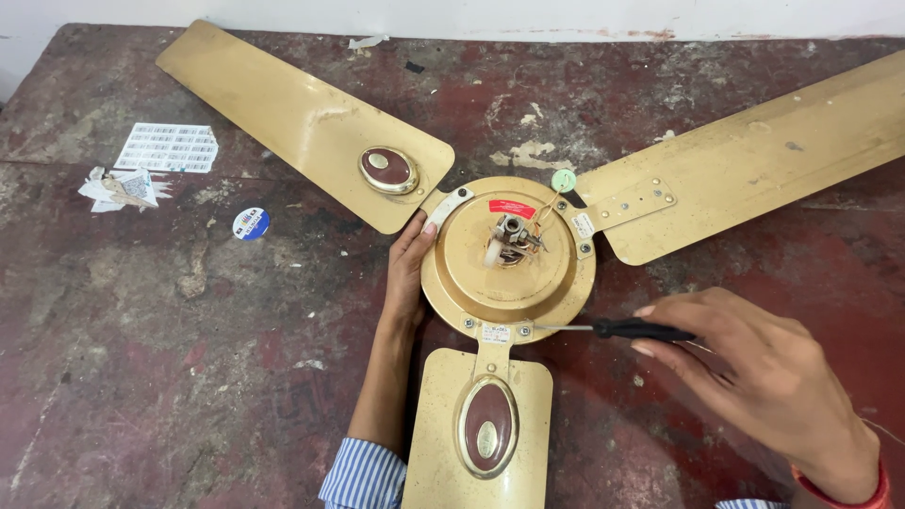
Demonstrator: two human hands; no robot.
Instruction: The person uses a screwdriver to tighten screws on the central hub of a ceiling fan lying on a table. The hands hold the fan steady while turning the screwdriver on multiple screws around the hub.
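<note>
1. The table (170, 358) is a worn, dark red surface with scuffed and flaking paint.
2. A gold ceiling fan (509, 254) lies on it near the middle, with three blades: one reaches toward the far left corner, one toward the right edge, one toward the near edge.
3. The motor housing (471, 283) is round, with a red label and loose wiring at its centre.
4. The right hand (764, 377) grasps a black-handled screwdriver (613, 329); its tip meets a screw on the near rim of the housing, beside the near blade's bracket.
5. The left hand (407, 273) rests open against the housing's left rim, fingers pressed to it, gripping nothing.
6. Paper scraps (156, 160) lie near the left edge.
7. A small round blue sticker (251, 223) lies between them and the fan.
</note>
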